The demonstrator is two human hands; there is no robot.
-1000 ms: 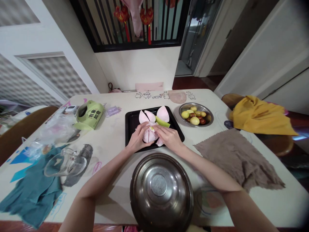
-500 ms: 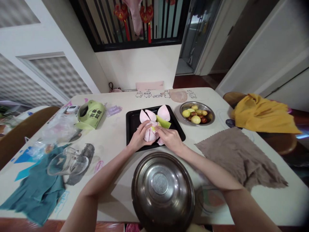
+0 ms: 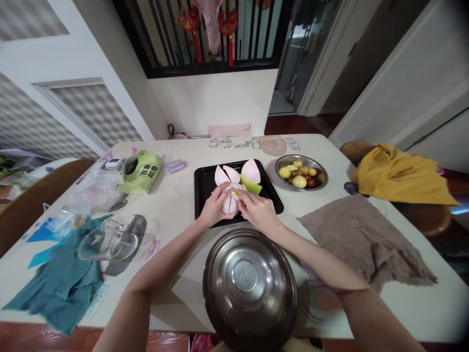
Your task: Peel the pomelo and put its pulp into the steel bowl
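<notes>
On a black baking tray (image 3: pixel 205 183) lie several pale pink peach-shaped pieces (image 3: pixel 251 171), along with a flat green strip (image 3: pixel 250 185). My left hand (image 3: pixel 215 207) curls around the side of a rounded pink peach-shaped piece (image 3: pixel 229 203), which has a dark slit down its front. From the other side, my right hand (image 3: pixel 259 211) reaches over its top, fingertips pinched by a small yellow-green bit (image 3: pixel 235 194). Those fingers partly hide the bit and the piece's right side. A steel bowl (image 3: pixel 249 288) stands between my forearms at the near edge.
Right of the tray stands a metal bowl (image 3: pixel 324 183) of small yellow and red-brown fruits. A brown cloth (image 3: pixel 362 239) lies farther right. On the left are a green visor (image 3: pixel 144 171), a plastic bag (image 3: pixel 95 188), a glass jug (image 3: pixel 98 244) and a teal cloth (image 3: pixel 62 288).
The view has shifted slightly. My right hand's fingers have curled in a little more at the top of the pink piece; my left hand keeps its grasp.
</notes>
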